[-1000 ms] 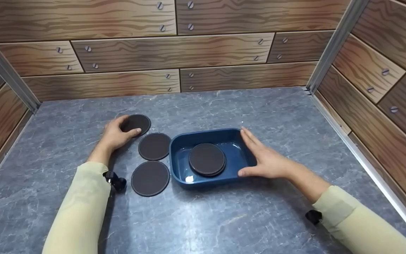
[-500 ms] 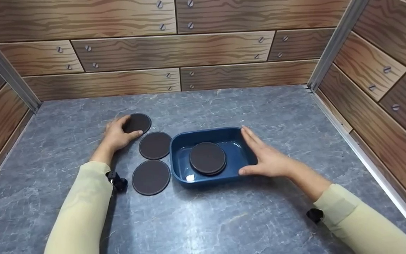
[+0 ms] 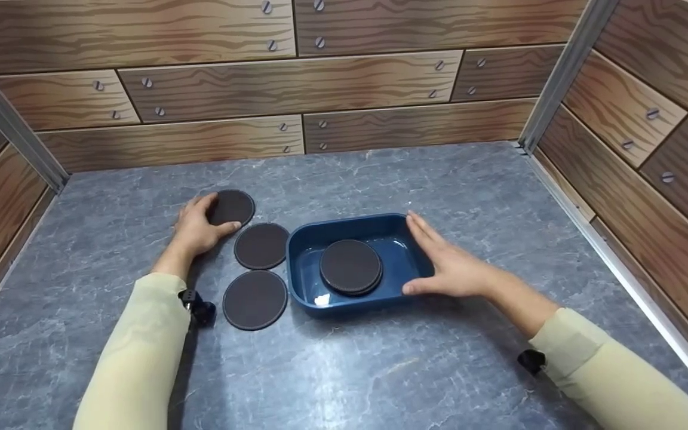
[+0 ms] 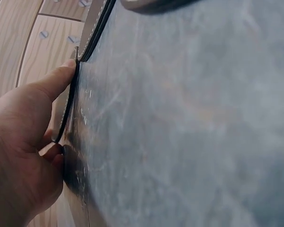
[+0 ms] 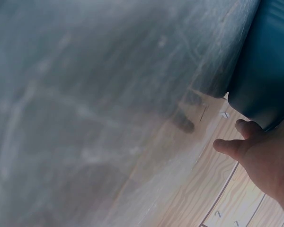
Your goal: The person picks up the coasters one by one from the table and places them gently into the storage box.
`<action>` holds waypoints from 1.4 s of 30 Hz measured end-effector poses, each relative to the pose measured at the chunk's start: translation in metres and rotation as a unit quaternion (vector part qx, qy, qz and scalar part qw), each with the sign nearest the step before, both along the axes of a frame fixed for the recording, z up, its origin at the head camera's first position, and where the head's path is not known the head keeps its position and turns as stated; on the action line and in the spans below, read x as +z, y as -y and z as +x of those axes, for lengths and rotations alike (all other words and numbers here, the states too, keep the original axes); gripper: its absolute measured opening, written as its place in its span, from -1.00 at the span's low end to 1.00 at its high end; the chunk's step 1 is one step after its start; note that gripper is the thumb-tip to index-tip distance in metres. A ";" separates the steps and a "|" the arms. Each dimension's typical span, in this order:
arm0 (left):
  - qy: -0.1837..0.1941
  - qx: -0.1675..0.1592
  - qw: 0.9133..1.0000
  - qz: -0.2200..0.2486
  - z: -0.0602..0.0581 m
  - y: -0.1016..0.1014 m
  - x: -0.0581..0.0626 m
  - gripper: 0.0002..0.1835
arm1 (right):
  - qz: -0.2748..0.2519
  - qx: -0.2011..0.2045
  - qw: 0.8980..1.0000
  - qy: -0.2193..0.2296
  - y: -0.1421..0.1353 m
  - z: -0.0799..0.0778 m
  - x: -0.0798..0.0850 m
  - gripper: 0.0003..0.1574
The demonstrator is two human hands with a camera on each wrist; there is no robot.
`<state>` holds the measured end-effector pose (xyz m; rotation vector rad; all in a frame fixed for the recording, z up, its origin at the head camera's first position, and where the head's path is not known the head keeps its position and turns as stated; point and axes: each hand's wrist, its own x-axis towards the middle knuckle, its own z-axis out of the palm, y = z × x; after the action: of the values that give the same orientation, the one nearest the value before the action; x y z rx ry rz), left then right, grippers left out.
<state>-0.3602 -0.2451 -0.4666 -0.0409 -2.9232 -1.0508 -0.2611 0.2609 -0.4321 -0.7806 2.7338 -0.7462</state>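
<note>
My left hand [image 3: 196,227] is at the far-left coaster [image 3: 233,208], a dark round one with a stitched rim. In the left wrist view, the thumb [image 4: 61,75] touches one end of this coaster's edge and curled fingers [image 4: 53,153] meet the other. Two more coasters, a middle one [image 3: 261,245] and a near one [image 3: 255,300], lie flat beside a blue rectangular tray [image 3: 401,272]. Inside the tray sits a small stack of coasters [image 3: 351,266]. My right hand [image 3: 454,269] spans the tray's right end, its straight fingers at the back corner and thumb on the front rim.
A grey marbled tabletop [image 3: 332,370] lies under everything. Wood-patterned panels [image 3: 296,89] wall it in at the back and both sides, with a metal strip [image 3: 636,292] along the right edge. The near coaster lies close to the tray's left wall.
Almost nothing differs. The whole scene shifts very slightly in the head view, while both hands keep their places at the coaster and the tray.
</note>
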 end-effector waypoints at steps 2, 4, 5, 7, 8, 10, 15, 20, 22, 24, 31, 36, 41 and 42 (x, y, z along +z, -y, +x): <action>-0.020 0.004 1.000 0.017 0.001 0.001 0.000 0.02 | 0.001 0.001 1.000 0.000 0.001 -0.001 0.000 0.67; -0.039 0.008 0.999 0.037 0.002 0.003 0.000 0.05 | 0.002 0.002 1.000 -0.002 0.001 -0.002 0.000 0.67; -0.047 0.009 0.998 0.045 0.003 0.004 0.000 0.06 | 0.001 0.002 1.000 -0.003 0.001 -0.002 0.001 0.67; -0.056 0.014 0.997 0.057 0.004 0.007 0.000 0.07 | 0.000 0.003 1.000 -0.005 0.001 -0.003 0.001 0.67; -0.056 0.017 0.996 0.061 0.005 0.009 0.001 0.07 | 0.000 0.003 1.000 -0.005 0.002 -0.003 0.001 0.66; -0.054 0.024 0.996 0.066 0.008 0.014 0.003 0.05 | 0.000 0.004 1.000 -0.005 0.002 -0.003 0.002 0.66; -0.051 0.027 0.996 0.069 0.014 0.024 0.008 -0.12 | -0.001 0.005 1.000 -0.005 0.002 -0.003 0.004 0.66; -0.030 0.019 0.995 0.093 0.020 0.029 0.017 -0.31 | -0.007 0.008 1.000 -0.007 0.001 -0.004 0.004 0.64; -0.021 0.017 0.994 0.101 0.023 0.030 0.021 -0.35 | -0.008 0.008 1.000 -0.008 0.000 -0.004 0.003 0.63; -0.017 0.016 0.994 0.103 0.026 0.031 0.025 -0.37 | -0.008 0.008 1.000 -0.010 0.000 -0.003 0.003 0.63; -0.029 0.012 0.994 0.104 0.037 0.033 0.035 -0.34 | -0.006 0.009 1.000 -0.012 0.000 -0.002 0.002 0.64; -0.042 0.012 0.991 0.125 0.046 0.031 0.047 -0.32 | -0.008 0.008 1.000 -0.010 0.000 -0.002 0.000 0.65; -0.049 -0.002 0.986 0.156 0.055 0.022 0.061 -0.30 | -0.011 0.009 1.000 -0.011 -0.001 -0.001 -0.001 0.65; -0.051 -0.006 0.986 0.160 0.057 0.019 0.064 -0.30 | -0.010 0.009 1.000 -0.011 -0.001 0.000 -0.002 0.65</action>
<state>-0.3035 -0.2642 -0.4021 -0.0999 -2.6319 -1.4582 -0.2616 0.2620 -0.4338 -0.8210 2.7392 -0.7681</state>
